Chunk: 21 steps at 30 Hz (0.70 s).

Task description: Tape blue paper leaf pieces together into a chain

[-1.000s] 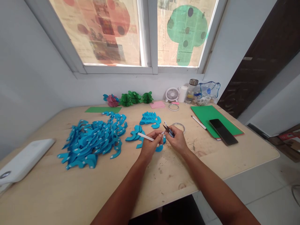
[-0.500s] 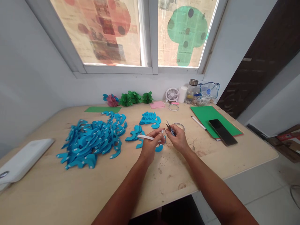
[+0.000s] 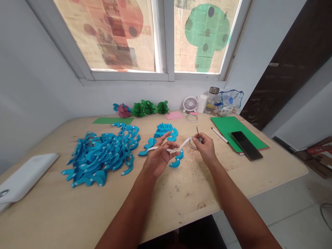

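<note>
A white tape strip (image 3: 184, 142) stretches between my two hands, its other end poking out left of my left hand. My left hand (image 3: 159, 159) has the strip running across its fingers, thumb against it and some fingers raised. In my right hand (image 3: 206, 148) are small scissors (image 3: 198, 132), blades pointing up, and the strip's right end is pinched there too. Blue curved paper pieces (image 3: 175, 163) lie under and beside my left hand. Behind it sits a small stack of blue pieces (image 3: 163, 129). A tape roll (image 3: 192, 144) is partly hidden by my right hand.
A large heap of blue paper pieces (image 3: 103, 155) with white patches spreads at the left. A white device (image 3: 31, 176) lies at the left edge. On the right are green sheets (image 3: 225, 129), a phone (image 3: 246, 145) and a pen (image 3: 219, 135). A fan (image 3: 190, 104) and bottle (image 3: 212, 100) stand behind.
My hands have moved apart, the right one to the right with the scissors. The tape strip now spans the gap, and my left fingers have spread more.
</note>
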Available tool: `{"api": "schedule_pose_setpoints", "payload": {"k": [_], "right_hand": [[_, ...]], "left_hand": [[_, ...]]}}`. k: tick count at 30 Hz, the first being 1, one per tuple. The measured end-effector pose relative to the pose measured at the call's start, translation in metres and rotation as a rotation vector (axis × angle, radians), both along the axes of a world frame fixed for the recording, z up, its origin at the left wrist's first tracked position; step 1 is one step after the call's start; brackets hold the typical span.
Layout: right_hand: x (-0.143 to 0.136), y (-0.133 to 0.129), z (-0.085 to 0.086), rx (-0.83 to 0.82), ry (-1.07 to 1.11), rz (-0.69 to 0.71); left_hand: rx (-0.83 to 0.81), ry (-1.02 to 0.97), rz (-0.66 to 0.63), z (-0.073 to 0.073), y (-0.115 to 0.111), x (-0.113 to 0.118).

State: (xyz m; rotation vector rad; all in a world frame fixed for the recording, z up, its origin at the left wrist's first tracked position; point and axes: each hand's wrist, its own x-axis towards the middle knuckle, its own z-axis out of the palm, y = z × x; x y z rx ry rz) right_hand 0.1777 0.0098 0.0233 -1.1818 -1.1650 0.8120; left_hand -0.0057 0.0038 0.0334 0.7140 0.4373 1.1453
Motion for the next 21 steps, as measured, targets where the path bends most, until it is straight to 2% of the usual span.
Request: {"api": "schedule_pose_setpoints", "payload": {"k": [5, 13, 17, 21], "right_hand": [[0.008, 0.005, -0.004, -0.073, 0.017, -0.081], [0.013, 0.007, -0.005, -0.071, -0.023, -0.062], [0.012, 0.007, -0.002, -0.071, -0.028, -0.036], [0.009, 0.005, 0.001, -0.083, 0.009, 0.001]], "left_hand": [[-0.035, 0.019, 0.011, -0.004, 0.006, -0.004], [-0.092, 0.134, 0.113, 0.0, 0.006, -0.009], [-0.21, -0.01, 0.143, 0.001, 0.008, -0.005], [-0.252, -0.166, 0.196, 0.009, 0.007, 0.002]]}}
